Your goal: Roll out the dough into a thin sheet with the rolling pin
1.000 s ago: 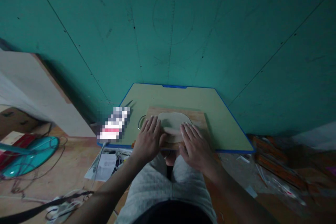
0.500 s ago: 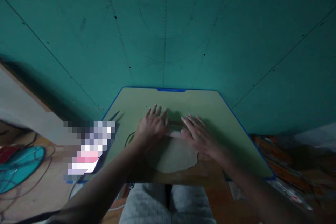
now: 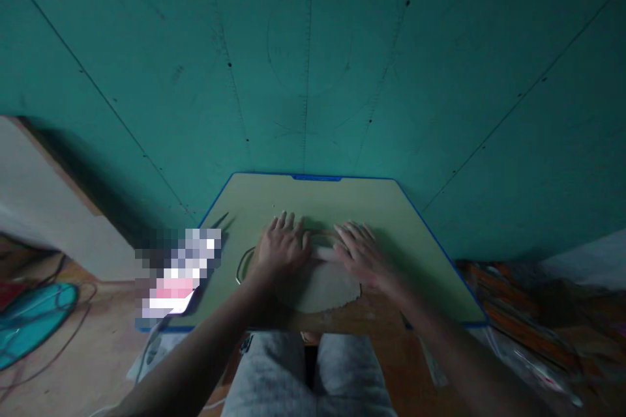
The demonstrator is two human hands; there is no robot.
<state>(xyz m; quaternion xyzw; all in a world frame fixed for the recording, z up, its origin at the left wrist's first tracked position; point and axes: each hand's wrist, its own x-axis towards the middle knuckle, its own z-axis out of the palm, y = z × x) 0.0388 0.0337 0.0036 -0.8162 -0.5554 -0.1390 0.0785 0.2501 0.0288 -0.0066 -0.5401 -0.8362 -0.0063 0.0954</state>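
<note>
Between my hands lies a pale rolling pin (image 3: pixel 325 253), mostly covered by them, across a thin sheet of rolled-out dough (image 3: pixel 317 290) with a ragged near edge. My left hand (image 3: pixel 283 244) rests palm down over the pin's left part, fingers stretched forward. Palm down too, my right hand (image 3: pixel 360 251) lies on its right part with fingers extended. Under the dough is a brown wooden board (image 3: pixel 337 320), and a metal loop handle (image 3: pixel 240 267) sticks out at its left.
A pale green table (image 3: pixel 415 260) with a blue rim carries the board, against a green wall (image 3: pixel 313 78). On the table's left lie a phone-like lit screen (image 3: pixel 176 280), pixelated, and a knife-like pointed tip (image 3: pixel 222 218). Cables and a turquoise round object (image 3: pixel 39 326) are on the floor.
The view has shifted slightly, with the table appearing a little lower and smaller. Both hands stay flat on the rolling pin, which keeps about the same place over the dough.
</note>
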